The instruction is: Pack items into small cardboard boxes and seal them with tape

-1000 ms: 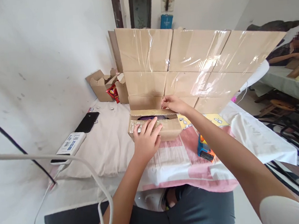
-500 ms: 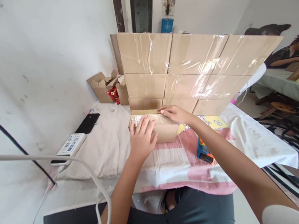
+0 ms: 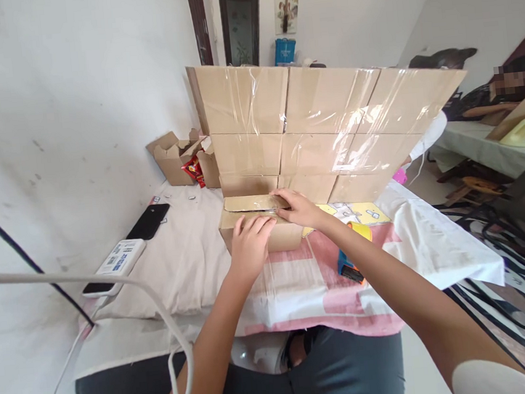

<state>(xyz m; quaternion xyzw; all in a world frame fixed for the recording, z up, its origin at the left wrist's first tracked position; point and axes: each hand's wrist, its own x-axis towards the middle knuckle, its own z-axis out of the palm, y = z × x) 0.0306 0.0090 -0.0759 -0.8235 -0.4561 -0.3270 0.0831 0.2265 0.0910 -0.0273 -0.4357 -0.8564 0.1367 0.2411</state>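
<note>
A small cardboard box (image 3: 285, 237) lies on the cloth-covered table in front of me, with its top flap (image 3: 249, 203) slightly raised at the near edge. My left hand (image 3: 251, 241) grips the near top edge, fingers bent over it. At the right end, my right hand (image 3: 297, 208) holds the flap area, its thumb and fingertips curled on the top; what lies under those fingers is hidden. To the right, partly behind my forearm, is a blue and orange tape dispenser (image 3: 349, 268) with a yellow part (image 3: 361, 231) beside it.
Behind the box stands a tall wall of taped-together cartons (image 3: 318, 154). Open cartons (image 3: 173, 162) with a red packet (image 3: 194, 170) sit back left. A black phone (image 3: 148, 222) and a white device (image 3: 116, 267) lie left. A white cable (image 3: 126, 278) crosses the foreground. Another person (image 3: 489, 97) sits far right.
My left fingers have drawn back from the box top to its near edge and bent. The flap's near edge now shows a raised gap. The view has shifted slightly.
</note>
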